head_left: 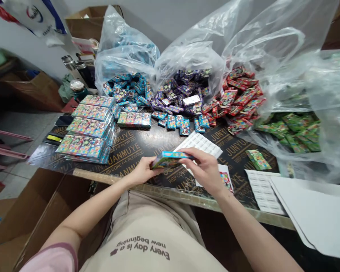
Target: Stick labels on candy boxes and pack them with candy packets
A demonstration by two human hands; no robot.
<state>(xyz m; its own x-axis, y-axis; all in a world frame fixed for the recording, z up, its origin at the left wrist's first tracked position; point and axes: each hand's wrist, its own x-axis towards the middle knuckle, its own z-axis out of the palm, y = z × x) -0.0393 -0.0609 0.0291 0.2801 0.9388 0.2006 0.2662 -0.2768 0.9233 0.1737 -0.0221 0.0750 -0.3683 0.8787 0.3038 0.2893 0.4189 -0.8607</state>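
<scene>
Between both hands, above the table's front edge, is a flat colourful pack (170,158) with a blue side facing up. My left hand (147,169) grips its left end, thumb underneath and fingers partly hidden. At the right end, the fingers and thumb of my right hand (202,168) pinch the pack. Behind it lie sheets of white labels (199,143). A printed card (225,177) is partly covered by my right wrist. Stacks of similar wrapped packs (83,145) stand to the left, with one more pack (134,120) beside them.
Along the back, clear plastic bags spill small blue packets (127,90), purple packets (183,90), red packets (240,98) and green packets (297,130). A single green packet (258,159) lies right. White sheets (314,215) overhang the front edge. An open cardboard box (42,219) stands lower left.
</scene>
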